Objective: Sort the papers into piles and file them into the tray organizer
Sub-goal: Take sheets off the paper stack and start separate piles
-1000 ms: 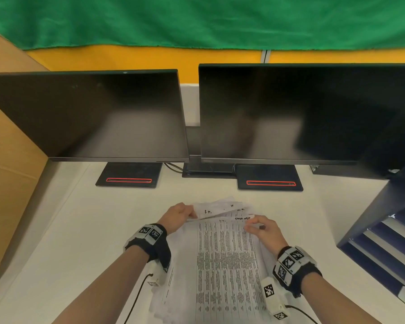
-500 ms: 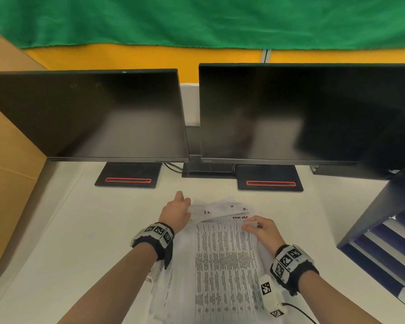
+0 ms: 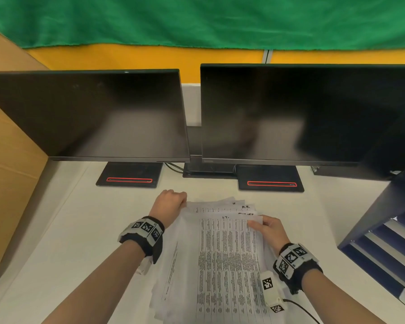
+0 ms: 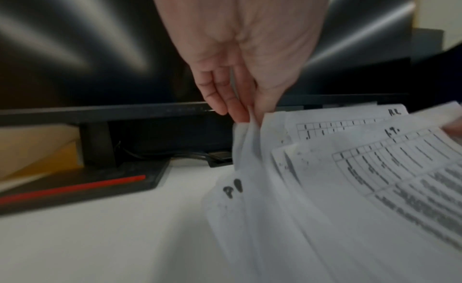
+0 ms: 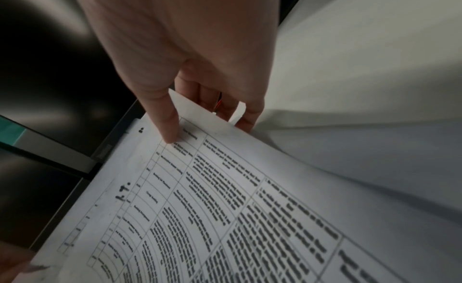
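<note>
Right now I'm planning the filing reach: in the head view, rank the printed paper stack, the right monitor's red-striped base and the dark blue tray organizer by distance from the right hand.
1. Printed paper stack: pinched by the right hand at its top-right corner.
2. Right monitor's red-striped base: straight ahead.
3. Dark blue tray organizer: far right edge.

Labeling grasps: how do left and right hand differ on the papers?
Left hand pinches sheets at the papers' far-left corner; right hand pinches the top sheet's far-right corner, thumb on top. Left hand sits nearer the monitors than the right hand. Both grip paper.
</note>
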Demonstrator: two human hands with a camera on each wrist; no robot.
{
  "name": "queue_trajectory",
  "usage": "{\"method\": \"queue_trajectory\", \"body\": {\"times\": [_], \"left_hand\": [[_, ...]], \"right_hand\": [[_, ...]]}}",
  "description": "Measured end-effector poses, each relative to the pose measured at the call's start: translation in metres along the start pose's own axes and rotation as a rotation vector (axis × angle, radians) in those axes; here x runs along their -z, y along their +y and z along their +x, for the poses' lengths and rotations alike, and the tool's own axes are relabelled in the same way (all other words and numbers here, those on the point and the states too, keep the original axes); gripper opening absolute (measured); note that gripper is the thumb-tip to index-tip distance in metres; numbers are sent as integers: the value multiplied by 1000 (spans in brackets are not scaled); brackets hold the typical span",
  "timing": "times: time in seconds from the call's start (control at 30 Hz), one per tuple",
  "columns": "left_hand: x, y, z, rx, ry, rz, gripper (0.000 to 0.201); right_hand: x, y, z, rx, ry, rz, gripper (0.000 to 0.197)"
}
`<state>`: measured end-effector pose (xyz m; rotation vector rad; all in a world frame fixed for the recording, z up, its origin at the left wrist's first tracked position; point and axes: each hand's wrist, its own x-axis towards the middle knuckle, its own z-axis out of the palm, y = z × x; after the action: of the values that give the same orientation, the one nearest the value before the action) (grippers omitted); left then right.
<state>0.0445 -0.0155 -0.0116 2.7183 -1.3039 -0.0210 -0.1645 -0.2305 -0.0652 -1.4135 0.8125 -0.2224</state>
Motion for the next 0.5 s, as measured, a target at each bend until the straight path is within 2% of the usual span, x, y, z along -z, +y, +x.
{"method": "queue_trajectory", "body": {"times": [0.1,0.17,0.27,0.33,0.4,0.5], "left_hand": [[3,-3,-7,-87,88,43,2],[4,-2,-13,-110,137,-14,8],[15,3,-19,9,88,-223,4],[28,-4,-17,76,128,-344,10],[53,-17,-13,104,321,-394,20],[106,-37,-12,172,620,-399,19]], "right_hand": [[0,0,-1,-10,-18,0,15],[0,1,-2,-6,-26,-2,14],[0,1,-3,-15,-42,-1,14],[-1,1,-3,-33,-57,-11,14],[-2,1,-4,-46,-65,-27,15],[-4,-1,-7,-82,-71,-7,16]]}}
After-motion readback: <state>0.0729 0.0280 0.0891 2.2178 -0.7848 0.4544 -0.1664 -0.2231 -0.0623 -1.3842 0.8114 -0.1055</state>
